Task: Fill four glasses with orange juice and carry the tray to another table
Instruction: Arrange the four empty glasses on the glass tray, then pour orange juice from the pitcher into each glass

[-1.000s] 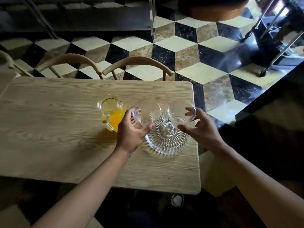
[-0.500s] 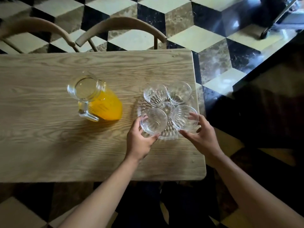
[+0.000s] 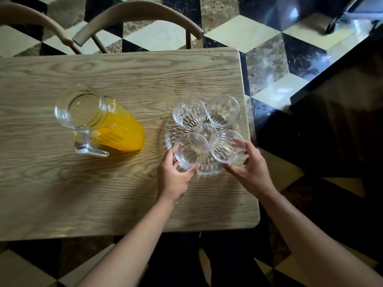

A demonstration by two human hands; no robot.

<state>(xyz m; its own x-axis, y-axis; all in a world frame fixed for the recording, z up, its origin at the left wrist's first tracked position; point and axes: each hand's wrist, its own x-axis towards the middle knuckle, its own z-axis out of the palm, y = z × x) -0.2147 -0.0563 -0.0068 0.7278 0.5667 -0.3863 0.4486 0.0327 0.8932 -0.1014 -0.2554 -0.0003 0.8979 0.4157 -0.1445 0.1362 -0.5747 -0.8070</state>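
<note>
A round cut-glass tray (image 3: pixel 209 171) sits near the right end of the wooden table (image 3: pixel 103 193). Several empty clear glasses stand on it: a far-left glass (image 3: pixel 189 113), a far-right glass (image 3: pixel 223 111), a near-left glass (image 3: pixel 191 150) and a near-right glass (image 3: pixel 227 146). My left hand (image 3: pixel 173 179) curls around the near-left glass. My right hand (image 3: pixel 251 169) wraps its fingers around the near-right glass. A glass jug (image 3: pixel 97 123) holding orange juice stands to the tray's left, handle toward me.
Two wooden chair backs (image 3: pixel 136 15) stand along the table's far edge. The table's right edge lies just beyond the tray, with checkered floor (image 3: pixel 269 59) past it. A dark surface (image 3: pixel 342 121) fills the right side.
The view has tilted down and drawn closer over the table. Both hands have stayed on the two near glasses, which now stand on the tray's near side.
</note>
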